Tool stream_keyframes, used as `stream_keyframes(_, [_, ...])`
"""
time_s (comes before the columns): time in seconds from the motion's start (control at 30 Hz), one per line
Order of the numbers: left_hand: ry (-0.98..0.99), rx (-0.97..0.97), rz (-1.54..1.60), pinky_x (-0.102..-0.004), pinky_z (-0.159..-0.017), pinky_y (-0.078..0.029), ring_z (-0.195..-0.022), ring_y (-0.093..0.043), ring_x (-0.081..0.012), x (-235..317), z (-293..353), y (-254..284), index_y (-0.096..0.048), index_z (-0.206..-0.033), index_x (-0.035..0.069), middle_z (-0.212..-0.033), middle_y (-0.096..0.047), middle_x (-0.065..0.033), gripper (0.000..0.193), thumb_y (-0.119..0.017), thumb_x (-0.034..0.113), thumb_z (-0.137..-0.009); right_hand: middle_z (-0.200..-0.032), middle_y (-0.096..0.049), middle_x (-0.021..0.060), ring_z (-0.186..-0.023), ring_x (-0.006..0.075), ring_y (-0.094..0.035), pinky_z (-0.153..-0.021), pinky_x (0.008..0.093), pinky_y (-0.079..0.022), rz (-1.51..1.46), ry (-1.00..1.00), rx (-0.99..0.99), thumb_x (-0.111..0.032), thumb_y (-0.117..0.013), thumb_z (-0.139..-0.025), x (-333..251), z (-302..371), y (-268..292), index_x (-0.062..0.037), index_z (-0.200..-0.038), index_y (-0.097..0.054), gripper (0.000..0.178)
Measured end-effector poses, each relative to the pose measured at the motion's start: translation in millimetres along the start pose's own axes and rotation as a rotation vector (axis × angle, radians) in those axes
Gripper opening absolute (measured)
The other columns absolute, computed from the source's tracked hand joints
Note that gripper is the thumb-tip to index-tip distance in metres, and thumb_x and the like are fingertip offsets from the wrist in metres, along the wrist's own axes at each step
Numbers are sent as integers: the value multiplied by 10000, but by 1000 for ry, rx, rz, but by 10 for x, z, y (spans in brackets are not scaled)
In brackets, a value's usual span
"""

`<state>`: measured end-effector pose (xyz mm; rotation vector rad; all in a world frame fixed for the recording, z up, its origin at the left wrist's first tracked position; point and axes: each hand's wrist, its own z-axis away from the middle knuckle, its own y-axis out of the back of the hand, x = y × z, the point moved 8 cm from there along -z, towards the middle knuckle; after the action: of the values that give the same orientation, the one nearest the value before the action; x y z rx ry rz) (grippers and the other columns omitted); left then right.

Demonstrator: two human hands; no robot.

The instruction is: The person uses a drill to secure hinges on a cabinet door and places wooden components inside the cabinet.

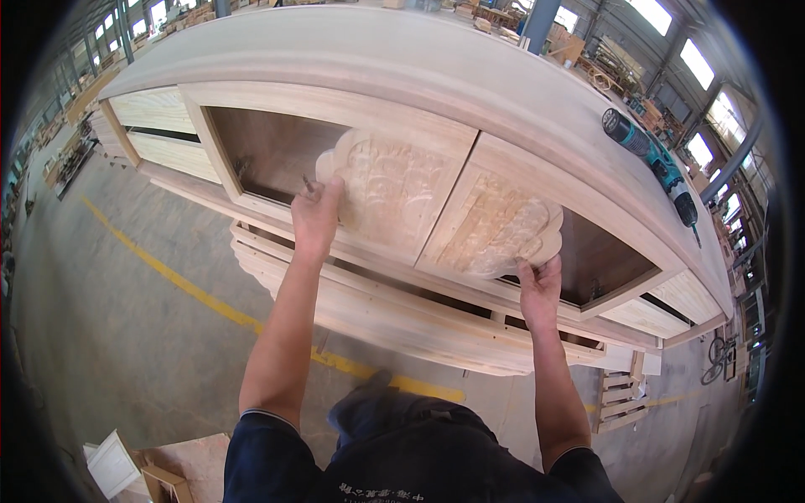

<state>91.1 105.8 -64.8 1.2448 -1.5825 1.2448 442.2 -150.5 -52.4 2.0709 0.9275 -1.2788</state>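
A long pale wooden cabinet (352, 92) stands before me with two carved, scallop-edged doors at its middle. My left hand (315, 216) is closed at the outer edge of the left carved door (394, 189), its thumb against the wood. A small, thin brownish tip (309, 184) pokes up from that hand; what it is cannot be made out. On the other side, my right hand (541, 289) pinches the lower outer edge of the right carved door (495, 222). A narrow gap runs between the two doors. Fingertips behind the edges are hidden.
A teal and black power drill (658, 159) lies on the cabinet top at right, its bit toward the near edge. Dark openings flank the doors. Below juts a long wooden section (394, 323). A yellow line (180, 281) crosses the floor; a slatted wooden piece (619, 401) stands at right.
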Motion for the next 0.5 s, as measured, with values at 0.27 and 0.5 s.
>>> stream_keyframes(0.27, [14, 4, -16, -295, -577, -397, -643, -423, -76, 20, 3, -22, -476, -640, 100, -668, -487, 41, 450, -734, 313, -942, -1322, -612, 76, -1203, 134, -593, -1055, 300, -460, -1, 12, -25, 43, -618, -988, 15, -8, 47, -32, -1396, -454, 446])
stream_keyframes(0.5, [37, 30, -27, -297, -592, -405, -657, -436, -83, 6, 23, 22, -500, -645, 91, -675, -504, 27, 434, -719, 314, -947, -1315, -612, 75, -1197, 132, -589, -1053, 294, -454, 6, -9, -7, 54, -604, -986, 19, -7, -3, -34, -1393, -460, 441])
